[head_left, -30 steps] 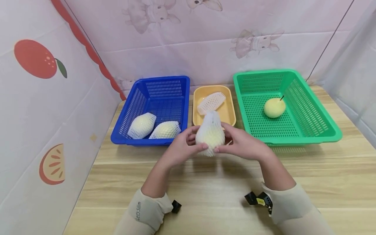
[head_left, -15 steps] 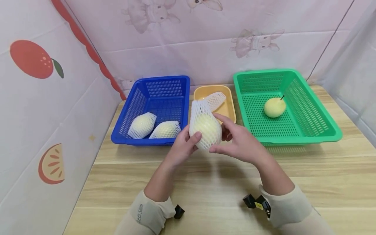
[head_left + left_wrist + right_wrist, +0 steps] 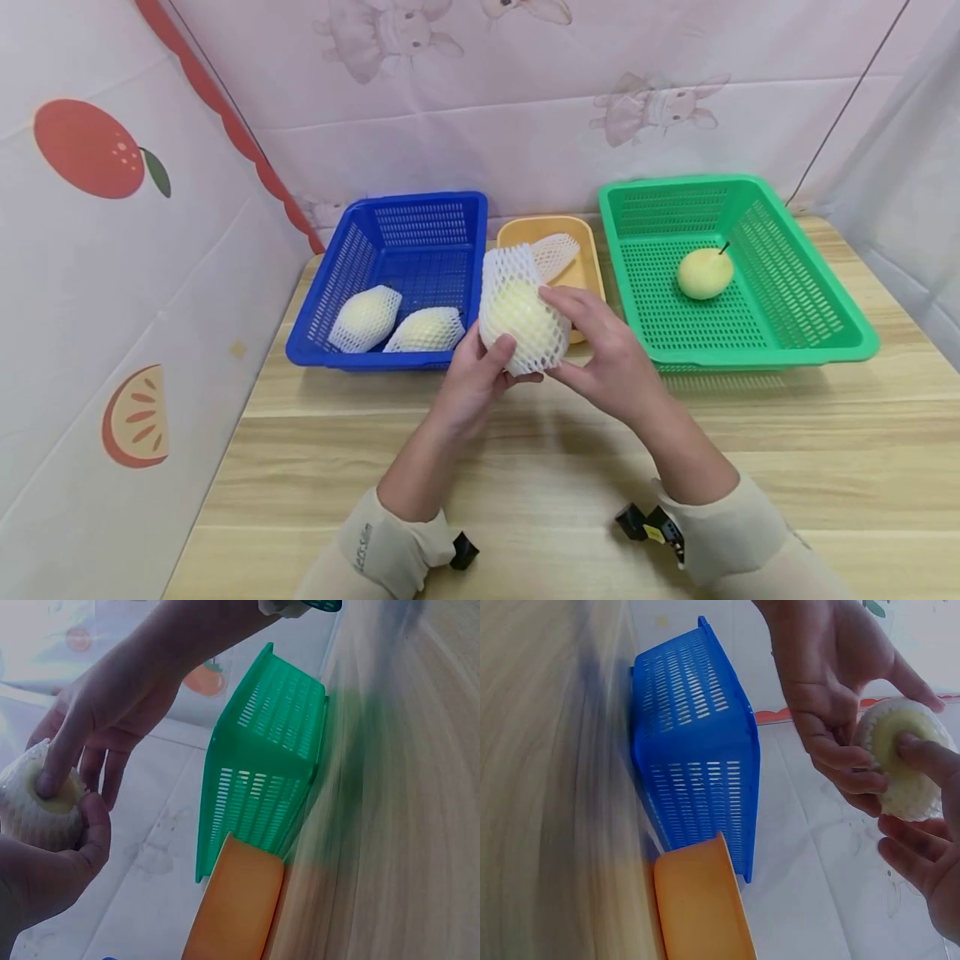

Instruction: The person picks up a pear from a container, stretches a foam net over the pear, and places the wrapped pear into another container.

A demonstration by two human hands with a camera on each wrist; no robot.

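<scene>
A pale yellow pear (image 3: 525,312) in a white foam net (image 3: 510,262) is held over the table by both hands. My left hand (image 3: 468,387) grips its left side and underside, thumb in front. My right hand (image 3: 611,358) is on its right side, the fingers on top and the thumb at the lower end. In the left wrist view, the right thumb presses the bare end of the pear (image 3: 73,793), where the foam net (image 3: 34,814) is open. The right wrist view also shows this bare end of the pear (image 3: 891,742), ringed by the net.
A blue basket (image 3: 386,360) at left holds two netted pears (image 3: 367,317). Behind the hands, a yellow tray (image 3: 592,275) contains an empty foam net (image 3: 555,254). In the green basket (image 3: 757,358) at right lies one bare pear (image 3: 705,273).
The netted pear has tilted and shifted slightly left, with its net's upper end now wider open. The left hand has moved under it; the right hand has shifted its grip at the lower end.
</scene>
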